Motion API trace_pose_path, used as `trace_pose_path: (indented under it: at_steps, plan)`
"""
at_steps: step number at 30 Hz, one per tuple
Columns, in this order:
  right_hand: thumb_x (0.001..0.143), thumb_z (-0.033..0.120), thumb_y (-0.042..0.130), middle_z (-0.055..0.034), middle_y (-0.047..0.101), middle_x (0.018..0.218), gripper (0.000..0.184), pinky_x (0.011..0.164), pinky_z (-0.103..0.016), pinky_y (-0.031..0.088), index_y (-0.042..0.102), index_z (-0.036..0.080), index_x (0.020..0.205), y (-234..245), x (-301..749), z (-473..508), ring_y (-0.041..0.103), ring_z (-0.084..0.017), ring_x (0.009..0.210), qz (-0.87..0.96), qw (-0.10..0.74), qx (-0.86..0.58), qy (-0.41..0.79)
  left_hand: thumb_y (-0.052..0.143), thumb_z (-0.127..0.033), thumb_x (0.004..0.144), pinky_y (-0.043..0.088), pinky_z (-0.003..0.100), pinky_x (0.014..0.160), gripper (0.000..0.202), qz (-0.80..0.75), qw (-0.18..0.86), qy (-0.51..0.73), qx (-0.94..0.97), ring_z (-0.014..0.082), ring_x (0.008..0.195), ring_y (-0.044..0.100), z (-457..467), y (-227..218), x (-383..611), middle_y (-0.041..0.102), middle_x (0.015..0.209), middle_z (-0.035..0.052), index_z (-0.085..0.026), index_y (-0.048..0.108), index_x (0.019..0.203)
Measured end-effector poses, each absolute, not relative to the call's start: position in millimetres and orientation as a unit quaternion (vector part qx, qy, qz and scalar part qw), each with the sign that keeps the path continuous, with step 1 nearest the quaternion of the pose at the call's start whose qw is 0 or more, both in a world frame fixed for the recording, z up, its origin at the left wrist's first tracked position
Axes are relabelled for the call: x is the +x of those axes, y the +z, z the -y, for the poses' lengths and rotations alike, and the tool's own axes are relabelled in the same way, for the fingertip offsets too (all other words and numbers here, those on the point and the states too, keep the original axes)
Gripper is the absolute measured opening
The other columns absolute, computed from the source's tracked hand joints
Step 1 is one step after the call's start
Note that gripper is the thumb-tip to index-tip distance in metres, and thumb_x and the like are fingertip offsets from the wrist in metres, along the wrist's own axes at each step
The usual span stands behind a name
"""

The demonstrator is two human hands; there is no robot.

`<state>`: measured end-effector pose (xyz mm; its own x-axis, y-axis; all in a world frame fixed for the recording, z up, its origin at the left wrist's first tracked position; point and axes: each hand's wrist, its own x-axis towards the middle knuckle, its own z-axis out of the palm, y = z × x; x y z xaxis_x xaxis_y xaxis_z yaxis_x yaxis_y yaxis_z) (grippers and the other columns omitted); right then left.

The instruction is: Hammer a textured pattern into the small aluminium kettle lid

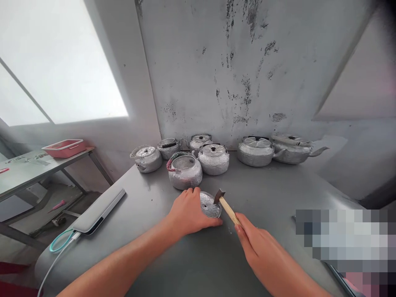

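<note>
My left hand [189, 213] curls around a round silver kettle lid [209, 204] that lies flat on the grey metal table [266, 194], holding it at its left edge. My right hand [255, 244] grips the wooden handle of a small hammer [225, 203]. The hammer's dark metal head rests on or just above the lid's right side. Right behind the lid stands an open, lidless aluminium kettle [185, 170] with a red-wrapped handle.
Several lidded aluminium kettles [256, 151] line the back of the table against a stained wall. A flat grey device [98, 210] with a teal cable lies at the left edge. A side table carries a red tray [63, 147]. A blurred patch covers the lower right.
</note>
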<state>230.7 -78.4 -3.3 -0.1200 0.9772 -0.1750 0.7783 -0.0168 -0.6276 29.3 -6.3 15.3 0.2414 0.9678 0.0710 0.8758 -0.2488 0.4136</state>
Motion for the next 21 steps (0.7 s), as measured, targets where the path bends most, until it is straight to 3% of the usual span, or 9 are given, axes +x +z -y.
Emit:
trace_pose_path:
  at_steps: [3, 8, 12, 16, 21]
  plan:
    - [0.104, 0.045, 0.016, -0.0036, 0.067, 0.087, 0.038, 0.068, -0.035, 0.038, 0.047, 0.029, 0.120, -3, 232, 78, 0.064, -0.025, 0.081, 0.671, 0.175, -0.645, 0.320, 0.072, -0.076, 0.054, 0.049, 0.039, 0.075, 0.074, -0.605, 0.144, 0.157, 0.767, 0.0363, 0.095, 0.066, 5, 21, 32, 0.070, 0.099, 0.0096, -0.024, 0.060, 0.105]
    - [0.104, 0.049, 0.018, -0.0008, 0.066, 0.083, 0.037, 0.070, -0.036, 0.039, 0.048, 0.031, 0.116, 0, 233, 77, 0.061, -0.023, 0.076, 0.666, 0.186, -0.634, 0.345, 0.072, -0.074, 0.056, 0.046, 0.033, 0.063, 0.072, -0.627, 0.160, 0.174, 0.743, 0.0340, 0.088, 0.068, 7, 12, 31, 0.071, 0.092, 0.0066, -0.026, 0.059, 0.108]
    - [0.104, 0.051, 0.018, 0.0010, 0.062, 0.077, 0.039, 0.066, -0.035, 0.038, 0.048, 0.032, 0.120, -2, 232, 78, 0.059, -0.023, 0.073, 0.664, 0.193, -0.633, 0.348, 0.073, -0.072, 0.056, 0.045, 0.031, 0.061, 0.071, -0.623, 0.181, 0.181, 0.739, 0.0333, 0.088, 0.069, 8, 7, 27, 0.072, 0.092, 0.0054, -0.028, 0.058, 0.109]
    - [0.103, 0.053, 0.018, -0.0006, 0.064, 0.088, 0.040, 0.068, -0.034, 0.039, 0.046, 0.033, 0.125, -5, 231, 79, 0.061, -0.024, 0.085, 0.654, 0.193, -0.643, 0.347, 0.075, -0.070, 0.055, 0.044, 0.030, 0.059, 0.066, -0.626, 0.181, 0.182, 0.736, 0.0320, 0.084, 0.070, 8, 9, 27, 0.071, 0.086, 0.0041, -0.027, 0.059, 0.102]
    - [0.103, 0.054, 0.018, 0.0028, 0.057, 0.072, 0.040, 0.062, -0.034, 0.037, 0.048, 0.035, 0.123, -1, 230, 80, 0.054, -0.022, 0.066, 0.678, 0.182, -0.633, 0.326, 0.074, -0.071, 0.054, 0.043, 0.031, 0.061, 0.066, -0.628, 0.178, 0.175, 0.737, 0.0329, 0.085, 0.070, 9, 10, 27, 0.071, 0.086, 0.0047, -0.027, 0.057, 0.100]
